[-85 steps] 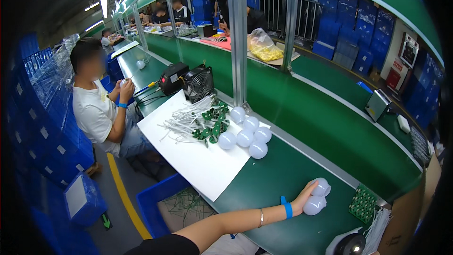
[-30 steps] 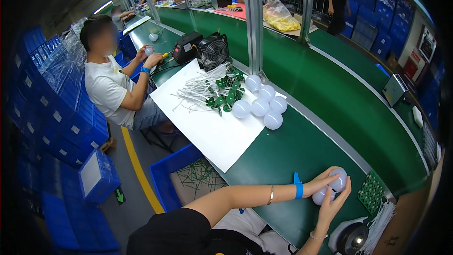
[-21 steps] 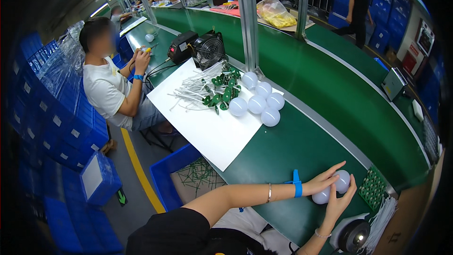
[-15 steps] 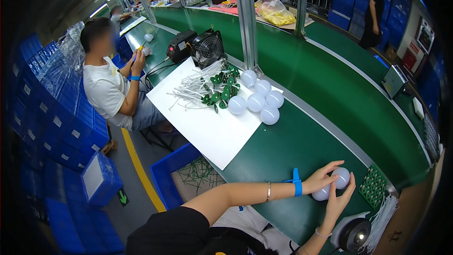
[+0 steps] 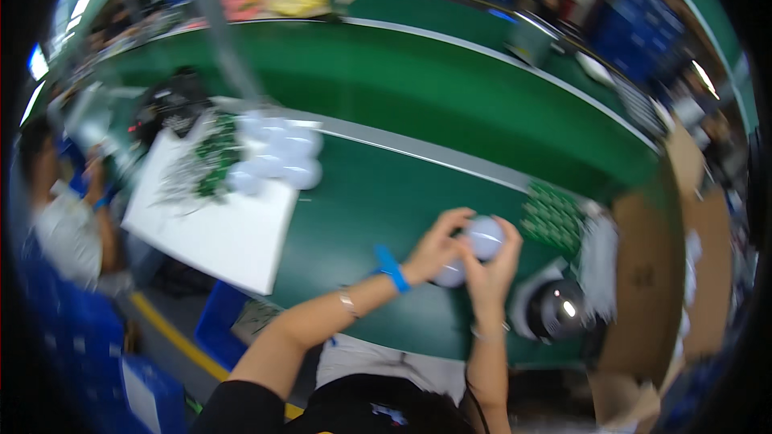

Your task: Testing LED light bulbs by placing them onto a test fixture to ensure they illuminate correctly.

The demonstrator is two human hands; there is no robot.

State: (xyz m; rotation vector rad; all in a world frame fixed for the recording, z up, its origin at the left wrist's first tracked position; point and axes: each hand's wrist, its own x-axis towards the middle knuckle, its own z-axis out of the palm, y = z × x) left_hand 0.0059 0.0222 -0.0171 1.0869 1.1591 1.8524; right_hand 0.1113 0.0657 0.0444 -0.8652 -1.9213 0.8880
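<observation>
My left hand point(image 5: 438, 247) and my right hand point(image 5: 492, 277) close in from both sides on a white globe bulb point(image 5: 486, 236), fingers curled round it. A second white globe bulb point(image 5: 450, 273) shows just below, partly behind the hands; whether it touches them I cannot tell. A blue strap point(image 5: 392, 268) is on my left wrist. Near my right hand lies a green circuit-board panel point(image 5: 552, 215). A dark round device with a bright spot point(image 5: 558, 309) stands closer to me on that side. The picture is smeared by motion.
Several white globe bulbs point(image 5: 299, 173) sit by green discs with white wires point(image 5: 215, 157) on a white sheet point(image 5: 217, 249) at left. White wires point(image 5: 599, 261) and a cardboard box point(image 5: 647, 273) stand at right. A person point(image 5: 68, 221) sits at far left. A green conveyor point(image 5: 450, 88) runs behind.
The view has swung to the right, so the bench and everything on it shifts left in the picture. Both hands still grip the globe bulb, with the second bulb below.
</observation>
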